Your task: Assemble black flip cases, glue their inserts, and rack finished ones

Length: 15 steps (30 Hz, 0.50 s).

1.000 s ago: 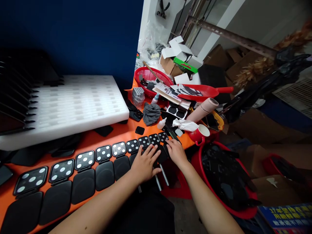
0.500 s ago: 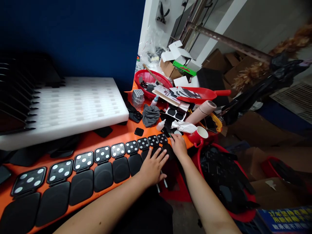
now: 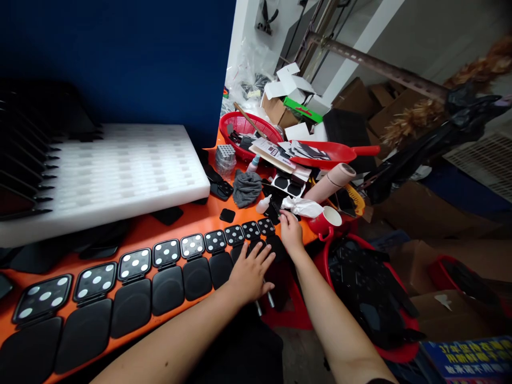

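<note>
My left hand (image 3: 251, 271) lies with fingers spread over the near end of a row of open black flip cases (image 3: 197, 278). Their raised lids carry white round dots, such as the dotted lid (image 3: 192, 246) midway along. Beyond the last case, my right hand (image 3: 291, 232) is closed in a pinch beside small dark pieces (image 3: 273, 206). What its fingertips grip, if anything, is too small to make out. Close by are a small white dropper bottle (image 3: 263, 205), a crumpled white tissue (image 3: 303, 207) and a grey cloth (image 3: 247, 189).
A white foam block (image 3: 132, 170) stands on the orange table (image 3: 200, 217). To the right are a red mug (image 3: 326, 223), a pink thermos (image 3: 330, 183) and a red scoop (image 3: 334, 153). Red basins with black parts (image 3: 362, 288) sit lower right; a red basket (image 3: 236, 118) is behind.
My right hand has shifted slightly forward and its fingers have drawn together by the small dark pieces. My left hand stays nearly in place over the cases.
</note>
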{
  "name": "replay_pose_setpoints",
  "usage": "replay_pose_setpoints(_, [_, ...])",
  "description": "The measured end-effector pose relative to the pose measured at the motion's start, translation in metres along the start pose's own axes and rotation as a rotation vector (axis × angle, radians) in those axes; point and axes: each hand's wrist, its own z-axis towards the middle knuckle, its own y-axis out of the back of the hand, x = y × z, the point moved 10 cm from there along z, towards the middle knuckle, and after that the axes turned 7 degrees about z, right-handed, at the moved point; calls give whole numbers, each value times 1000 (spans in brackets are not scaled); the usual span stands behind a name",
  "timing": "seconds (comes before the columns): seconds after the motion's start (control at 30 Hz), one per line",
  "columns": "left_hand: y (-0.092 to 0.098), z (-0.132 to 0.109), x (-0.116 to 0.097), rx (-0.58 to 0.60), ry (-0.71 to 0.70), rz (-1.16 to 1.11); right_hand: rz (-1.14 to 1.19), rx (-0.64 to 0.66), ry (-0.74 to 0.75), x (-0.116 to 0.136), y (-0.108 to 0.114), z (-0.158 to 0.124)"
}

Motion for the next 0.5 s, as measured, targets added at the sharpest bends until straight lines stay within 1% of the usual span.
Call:
replay_pose_setpoints(0.03, [1,0,0,0,2,-3,85,36,-73,-3,-10,4])
replay_pose_setpoints(0.13, [1,0,1,-9,5,5,201,156,-207,-2,-43,18])
replay_pose_setpoints(0.23, [-1,0,1,-14,1,17,442,287,-392,-6,-77,26])
replay_pose_setpoints(0.3, [-2,0,1,-12,0,21,574,309,-460,-5,-87,29])
replay_pose_setpoints(0.33, [-2,0,1,-10,0,22,605,291,-457,-4,-86,30])
replay_pose_setpoints(0.4, [-1,-1,1,-9,2,22,623,215,-401,-2,-73,34])
replay_pose_setpoints(0.5, [2,-1,1,-19,3,14,648,59,-283,-2,-43,33])
